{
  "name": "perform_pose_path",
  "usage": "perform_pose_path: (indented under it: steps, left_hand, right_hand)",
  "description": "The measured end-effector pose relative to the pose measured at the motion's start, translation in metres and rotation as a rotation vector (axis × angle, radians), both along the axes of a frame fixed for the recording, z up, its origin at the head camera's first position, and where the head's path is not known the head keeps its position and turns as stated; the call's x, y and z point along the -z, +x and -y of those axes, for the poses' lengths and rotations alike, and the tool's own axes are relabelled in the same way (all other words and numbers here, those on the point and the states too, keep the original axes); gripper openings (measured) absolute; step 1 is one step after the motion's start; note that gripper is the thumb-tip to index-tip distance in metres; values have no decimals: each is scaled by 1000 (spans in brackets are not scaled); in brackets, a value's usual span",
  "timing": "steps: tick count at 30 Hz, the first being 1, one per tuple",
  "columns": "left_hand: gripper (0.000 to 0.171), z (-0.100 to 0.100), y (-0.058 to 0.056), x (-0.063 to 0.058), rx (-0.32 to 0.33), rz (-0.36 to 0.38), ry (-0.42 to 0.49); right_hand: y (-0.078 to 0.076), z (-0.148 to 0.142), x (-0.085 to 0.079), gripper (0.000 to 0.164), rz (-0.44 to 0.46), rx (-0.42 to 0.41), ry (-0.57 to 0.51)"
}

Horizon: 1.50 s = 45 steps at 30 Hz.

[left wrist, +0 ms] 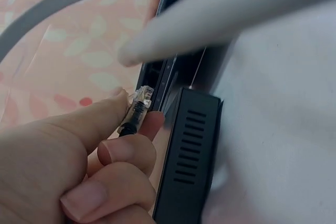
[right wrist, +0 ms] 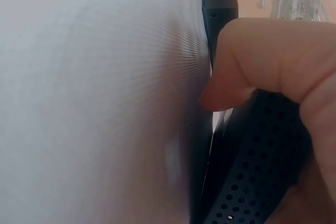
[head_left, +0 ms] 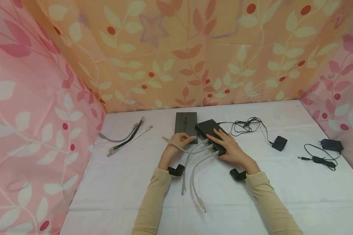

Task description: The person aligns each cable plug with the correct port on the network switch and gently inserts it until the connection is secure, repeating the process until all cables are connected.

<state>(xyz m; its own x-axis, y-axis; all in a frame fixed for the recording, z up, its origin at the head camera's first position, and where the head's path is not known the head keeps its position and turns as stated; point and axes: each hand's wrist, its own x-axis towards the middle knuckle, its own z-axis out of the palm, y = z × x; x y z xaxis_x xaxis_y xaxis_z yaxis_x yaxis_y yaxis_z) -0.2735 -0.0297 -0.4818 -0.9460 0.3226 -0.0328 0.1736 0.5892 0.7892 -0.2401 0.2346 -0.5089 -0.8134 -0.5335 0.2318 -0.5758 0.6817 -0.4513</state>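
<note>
My right hand [head_left: 230, 148] grips a black network switch [head_left: 209, 126], fingers spread over its top and thumb [right wrist: 241, 72] bent at its edge. Grey network cables [head_left: 195, 171] are plugged into ports along its near-left side, their other ends loose. My left hand [head_left: 180, 140] is beside those ports. In the left wrist view, its thumb and finger pinch a clear cable plug [left wrist: 137, 109] with a black boot, close to the port row. Most of that plug's cable is hidden. A second switch [head_left: 186, 122], dark grey with lettering and side vent slots, lies flat just behind the left hand.
Several loose network cables [head_left: 126, 138], grey, black and white, lie on the left of the white table [head_left: 106, 195]. A black power adapter [head_left: 279, 143] lies right, its cord [head_left: 247, 125] coiled and running to the held switch. Another adapter [head_left: 331, 145] sits farther right.
</note>
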Motion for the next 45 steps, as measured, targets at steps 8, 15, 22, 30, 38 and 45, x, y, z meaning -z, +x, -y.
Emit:
perform_pose_path:
  steps: [8, 15, 22, 30, 38, 45]
  left_hand:
    - [35, -4, -5, 1, 50, 0, -46]
    - [37, -11, -9, 1, 77, -10, -82]
    - [37, -19, -14, 4, 93, 24, -55]
    - [38, -27, -17, 7, 134, 55, -8]
    - [39, -33, -18, 4, 131, 40, -15]
    - [36, -35, -21, 1, 135, 52, 1]
  right_hand:
    - [1, 1, 1, 93, 1, 6, 5]
    - [1, 1, 0, 94, 1, 4, 1]
    - [2, 1, 0, 94, 4, -1, 6]
    - [0, 0, 2, 95, -4, 5, 15]
    - [-1, 0, 1, 95, -3, 3, 18]
    - [-1, 0, 1, 96, -2, 11, 19]
